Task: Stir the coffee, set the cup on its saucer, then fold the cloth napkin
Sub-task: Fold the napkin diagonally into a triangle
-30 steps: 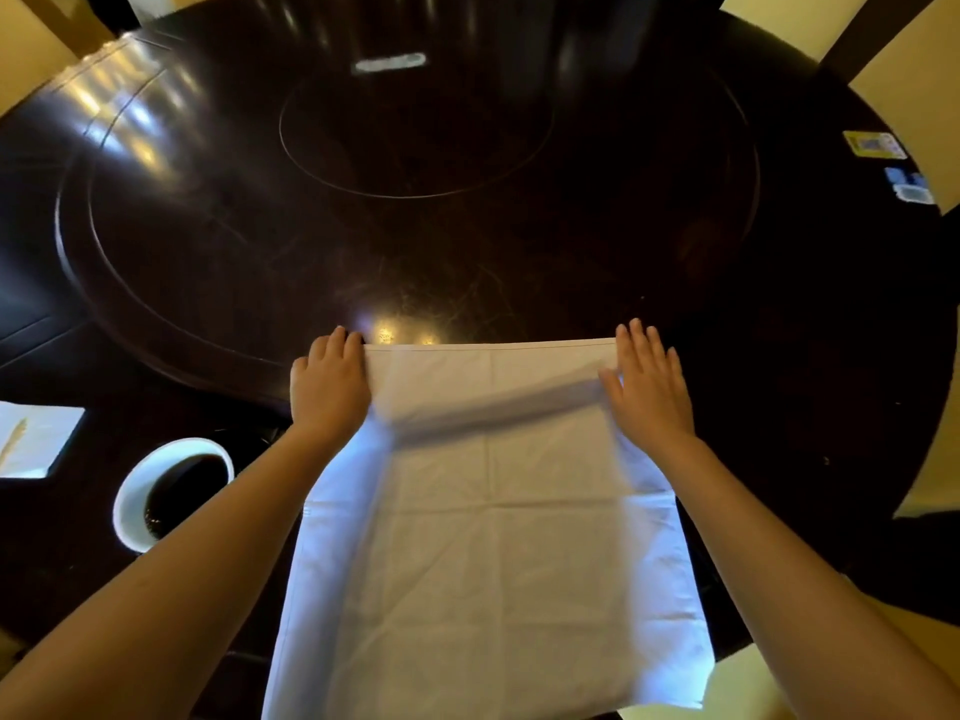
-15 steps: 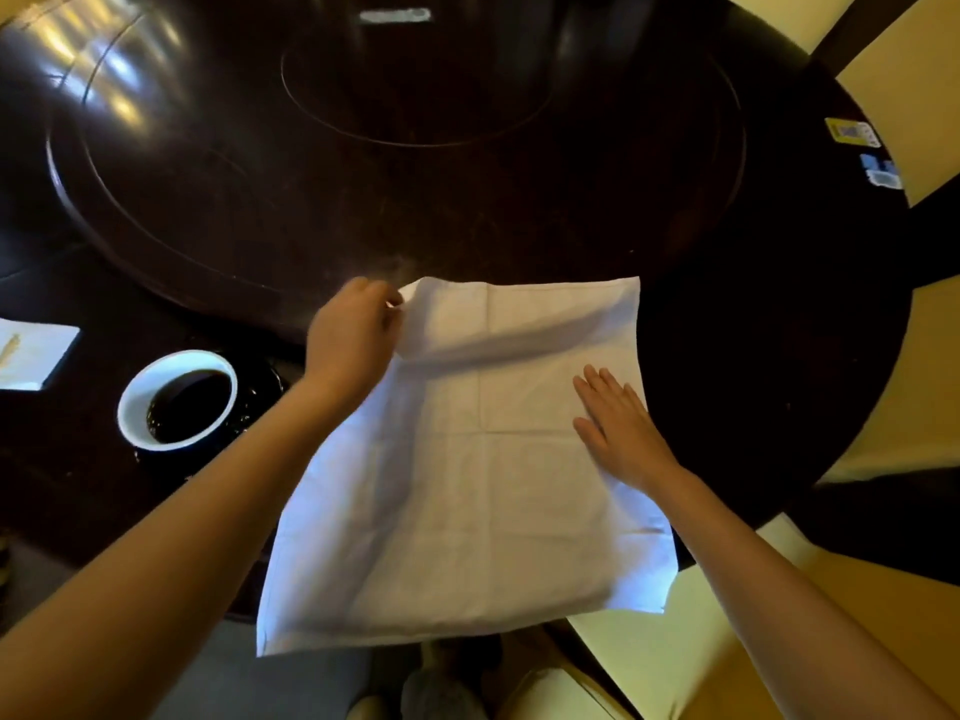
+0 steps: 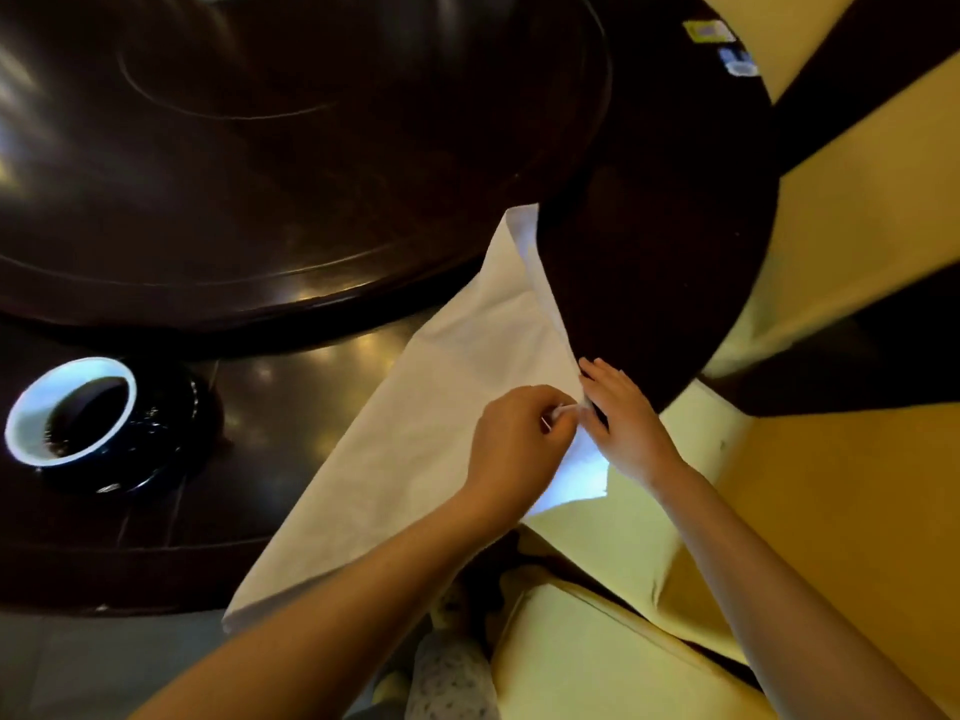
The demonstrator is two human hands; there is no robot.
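Both hands meet at the right edge of the white cloth napkin (image 3: 441, 407), near the table rim. The left hand (image 3: 511, 449) is curled closed, thumb and fingertips pinching a small bit of the napkin's edge; the pinch is blurred, so whether it has one layer or two cannot be told. The right hand (image 3: 626, 418) lies open and flat, fingers extended away from the person, pressing the same edge just beside the pinch, the two hands touching or nearly so. From the grip the napkin spreads leftward, and its long axis runs diagonally from a far corner beyond the hands to a near corner hanging off the dark round table (image 3: 665, 252) toward the person's lap. The cloth appears doubled over along that right edge, so the fold looks partly made. The coming move probably turns on this: nearly all the fabric lies left of the pinch, so any further fold must carry cloth across that way, or bring the far end back toward the hands. The coffee cup (image 3: 70, 407) sits on its dark saucer (image 3: 171, 439) well apart to the left, nearer the left arm, clear of the cloth.
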